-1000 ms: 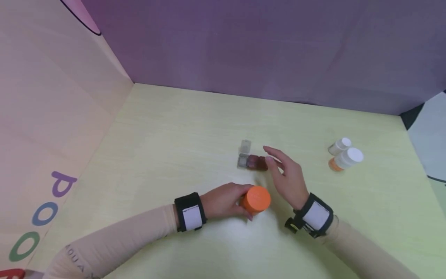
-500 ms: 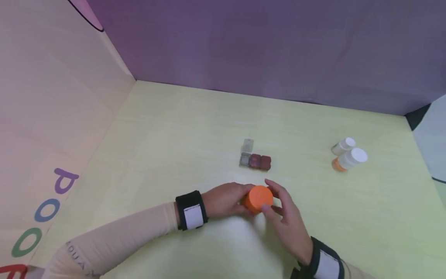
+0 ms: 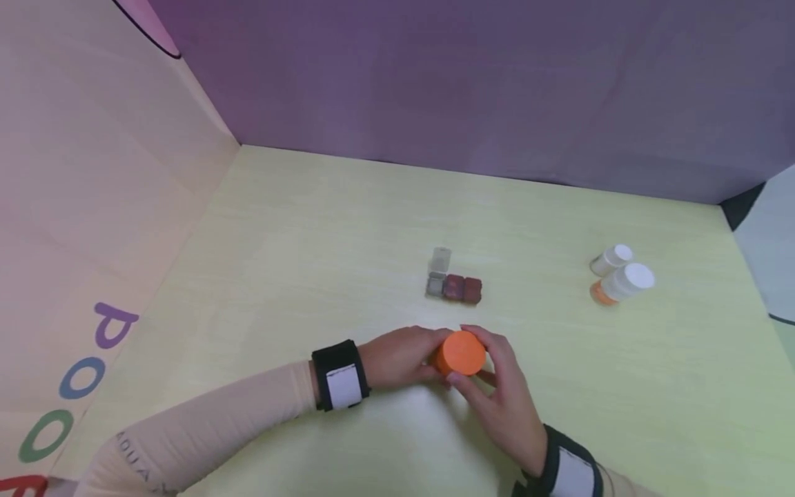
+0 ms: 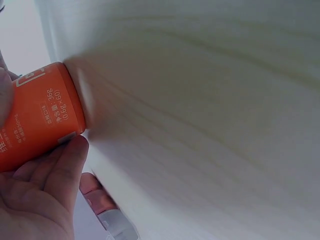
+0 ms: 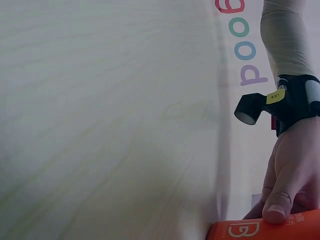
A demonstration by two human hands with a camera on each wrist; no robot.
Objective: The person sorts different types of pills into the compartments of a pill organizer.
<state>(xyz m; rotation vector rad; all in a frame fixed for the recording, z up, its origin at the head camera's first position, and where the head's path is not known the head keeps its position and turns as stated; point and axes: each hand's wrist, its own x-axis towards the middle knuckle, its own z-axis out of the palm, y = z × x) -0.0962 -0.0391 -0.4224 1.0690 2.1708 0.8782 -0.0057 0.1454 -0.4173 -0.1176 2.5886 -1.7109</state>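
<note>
An orange bottle point(image 4: 47, 112) with printed labelling stands at the near middle of the table, its round orange lid point(image 3: 462, 353) facing up in the head view. My left hand point(image 3: 397, 356) grips its body from the left; the fingers wrap low near the base in the left wrist view. From the right, my right hand point(image 3: 504, 397) curls its thumb and index finger around the edge of the lid. Just beyond the bottle lies a small pill organizer point(image 3: 455, 287): two dark red compartments and a clear one with its flap point(image 3: 441, 259) up.
Toward the right of the pale table point(image 3: 310, 228) are a small white bottle point(image 3: 611, 260) and a larger white-capped bottle point(image 3: 623, 281) with an orange lower part. A purple panel point(image 3: 466, 90) closes off the back, and a pale panel with coloured letters point(image 3: 83, 376) the left.
My right hand has come back from the pill organizer toward me and closed its fingers around the bottle's lid. My left hand keeps its grip on the bottle.
</note>
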